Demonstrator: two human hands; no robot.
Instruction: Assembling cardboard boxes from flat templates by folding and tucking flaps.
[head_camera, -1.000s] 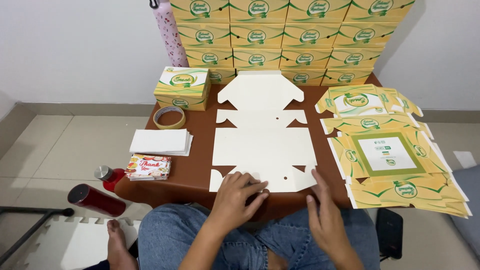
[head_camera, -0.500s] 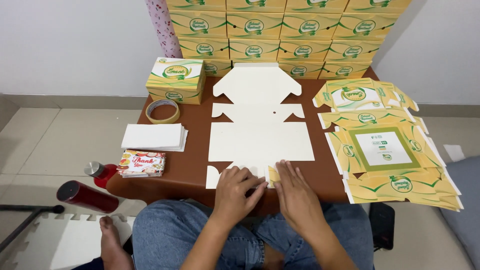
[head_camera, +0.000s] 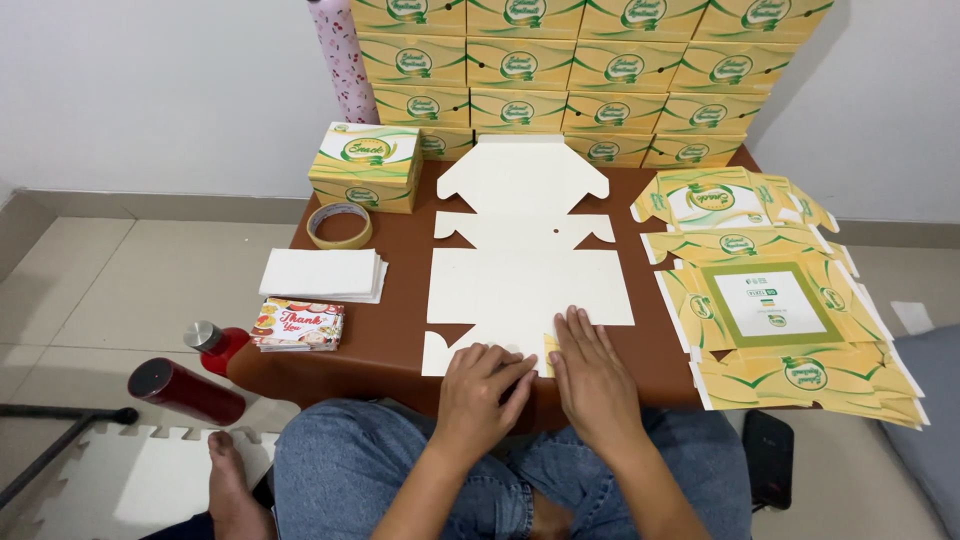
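Flat white die-cut carton blank (head_camera: 530, 265), plain side up, lies at frame centre on a brown table (head_camera: 395, 330); tabs notched, near flap partly folded, showing a yellow printed sliver. Left hand (head_camera: 483, 385) lies on the near flap, fingers bent and close together. Right hand (head_camera: 590, 375) lies flat, fingers extended, nearly together. Right: stack of printed yellow-green blanks (head_camera: 770, 300). Upper frame: assembled boxes (head_camera: 590, 75) stacked against a white wall. Left: tape roll (head_camera: 339, 224), white napkins (head_camera: 322, 273). Tiled floor.
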